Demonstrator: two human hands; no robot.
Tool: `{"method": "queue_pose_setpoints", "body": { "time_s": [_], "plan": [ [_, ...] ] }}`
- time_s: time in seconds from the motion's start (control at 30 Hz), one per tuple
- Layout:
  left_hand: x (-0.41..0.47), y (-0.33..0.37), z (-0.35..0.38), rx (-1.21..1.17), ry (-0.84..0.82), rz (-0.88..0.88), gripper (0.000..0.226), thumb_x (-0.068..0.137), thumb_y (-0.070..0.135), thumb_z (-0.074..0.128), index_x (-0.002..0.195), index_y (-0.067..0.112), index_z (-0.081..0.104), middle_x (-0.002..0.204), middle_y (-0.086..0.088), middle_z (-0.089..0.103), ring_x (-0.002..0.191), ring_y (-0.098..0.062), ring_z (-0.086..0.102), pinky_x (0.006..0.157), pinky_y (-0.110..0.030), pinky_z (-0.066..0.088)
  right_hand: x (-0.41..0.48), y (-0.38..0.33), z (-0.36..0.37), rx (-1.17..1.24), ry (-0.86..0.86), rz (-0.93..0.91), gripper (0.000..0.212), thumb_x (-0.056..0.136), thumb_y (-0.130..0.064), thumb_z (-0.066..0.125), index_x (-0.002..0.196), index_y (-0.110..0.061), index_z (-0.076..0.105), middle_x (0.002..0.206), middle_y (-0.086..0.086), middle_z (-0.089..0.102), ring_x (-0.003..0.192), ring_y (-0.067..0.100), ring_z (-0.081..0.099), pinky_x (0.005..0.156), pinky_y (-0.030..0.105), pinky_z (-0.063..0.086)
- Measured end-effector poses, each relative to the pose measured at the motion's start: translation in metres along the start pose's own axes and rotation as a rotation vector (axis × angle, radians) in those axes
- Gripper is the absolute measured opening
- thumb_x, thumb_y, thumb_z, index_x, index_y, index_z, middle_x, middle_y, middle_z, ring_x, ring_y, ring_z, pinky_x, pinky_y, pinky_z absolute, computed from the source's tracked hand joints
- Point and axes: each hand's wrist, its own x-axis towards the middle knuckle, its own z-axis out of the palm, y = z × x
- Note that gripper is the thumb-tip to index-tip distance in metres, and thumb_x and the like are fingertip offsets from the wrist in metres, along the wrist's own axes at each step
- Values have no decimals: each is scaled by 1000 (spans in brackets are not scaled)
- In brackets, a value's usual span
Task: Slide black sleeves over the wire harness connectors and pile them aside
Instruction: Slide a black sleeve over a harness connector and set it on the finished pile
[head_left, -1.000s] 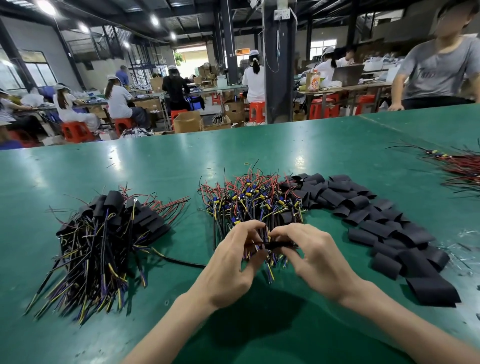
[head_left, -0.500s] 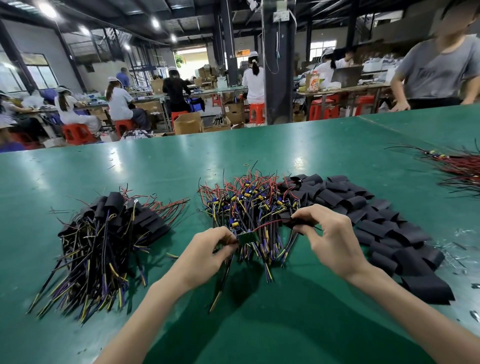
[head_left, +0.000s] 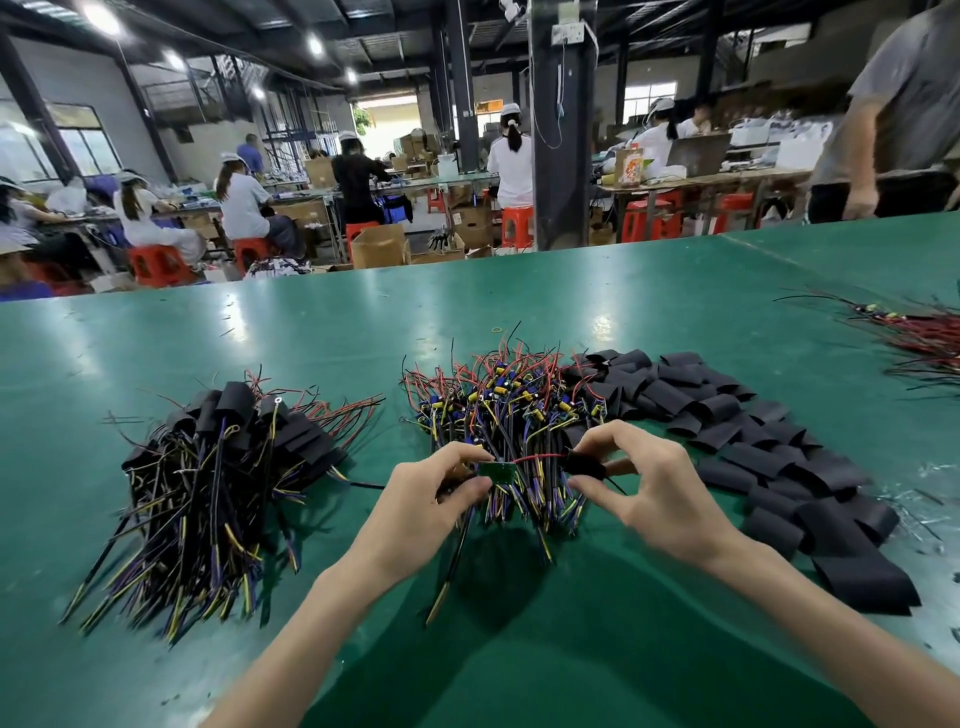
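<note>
A pile of bare wire harnesses (head_left: 498, 405) with blue and yellow parts lies at the table's middle. My left hand (head_left: 421, 504) pinches one harness by its small green board (head_left: 496, 469); its wires trail down toward me. My right hand (head_left: 649, 488) pinches a black sleeve (head_left: 584, 465) just right of the board, with a red wire running between them. Loose flat black sleeves (head_left: 727, 415) spread to the right. A heap of sleeved harnesses (head_left: 218, 467) lies at the left.
The green table (head_left: 519, 649) stretches all around. Another bundle of red and black wires (head_left: 924, 338) lies at the far right. A person in a grey shirt (head_left: 904, 109) stands at the table's far right corner. Workers sit at benches behind.
My right hand has brought a black sleeve from the loose pile closer to the green board. My left hand keeps hold of the harness and has shifted slightly right.
</note>
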Motion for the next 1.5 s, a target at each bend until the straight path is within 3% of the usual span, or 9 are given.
{"method": "queue_pose_setpoints", "body": {
  "time_s": [0.17, 0.3, 0.4, 0.5, 0.8, 1.07, 1.23, 1.5],
  "plan": [
    [-3, 8, 0, 228, 106, 206, 21, 88, 25, 63, 105, 37, 59, 81, 16, 61, 80, -3, 49, 80, -20, 36, -1, -3, 3, 13, -22, -29, 24, 74, -4, 78, 92, -11, 63, 87, -4, 65, 79, 9, 62, 74, 25, 52],
    [-5, 15, 2, 185, 140, 229, 20, 84, 22, 69, 103, 27, 64, 90, 22, 59, 87, 2, 48, 84, -25, 35, -4, -8, 7, -12, -53, -100, 23, 75, -7, 77, 93, -11, 62, 89, -5, 63, 82, 10, 60, 74, 25, 51],
    [-7, 20, 4, 134, 117, 224, 20, 84, 34, 66, 102, 25, 63, 97, 22, 60, 93, 4, 49, 88, -25, 35, -5, -11, 11, -30, -61, -139, 22, 76, -5, 77, 93, -9, 62, 89, -5, 61, 84, 13, 59, 73, 29, 51],
    [-8, 23, 6, 124, 89, 229, 21, 86, 36, 61, 103, 25, 62, 97, 19, 60, 95, 1, 50, 90, -29, 35, -7, -13, 12, -33, -65, -144, 23, 76, -4, 77, 92, -9, 62, 89, -4, 61, 84, 14, 59, 72, 30, 50],
    [-9, 25, 10, 78, 106, 262, 20, 84, 18, 69, 103, 23, 63, 98, 19, 59, 95, -3, 51, 88, -32, 40, -8, -15, 14, 27, -65, -103, 23, 75, -3, 76, 91, -10, 61, 89, -6, 62, 83, 13, 60, 71, 31, 53],
    [-7, 24, 11, 63, 73, 273, 20, 83, 13, 71, 102, 17, 66, 97, 12, 61, 94, -13, 52, 85, -41, 44, -9, -17, 14, 168, -63, 4, 23, 74, -2, 78, 87, -11, 61, 83, -4, 65, 76, 12, 62, 69, 40, 55],
    [-7, 25, 10, 48, 48, 271, 21, 83, 13, 71, 103, 16, 67, 97, 9, 61, 95, -15, 53, 86, -35, 45, -8, -17, 12, 233, -89, 77, 24, 72, -2, 79, 84, -15, 62, 83, -5, 66, 79, 15, 64, 72, 46, 55],
    [-8, 22, 15, 75, -10, 257, 20, 86, 18, 68, 106, 17, 65, 95, 18, 53, 93, -6, 51, 84, -23, 42, -9, -15, 13, 136, -113, -1, 26, 72, -3, 80, 84, -15, 60, 85, 1, 65, 82, 18, 64, 72, 36, 55]
  ]
}}
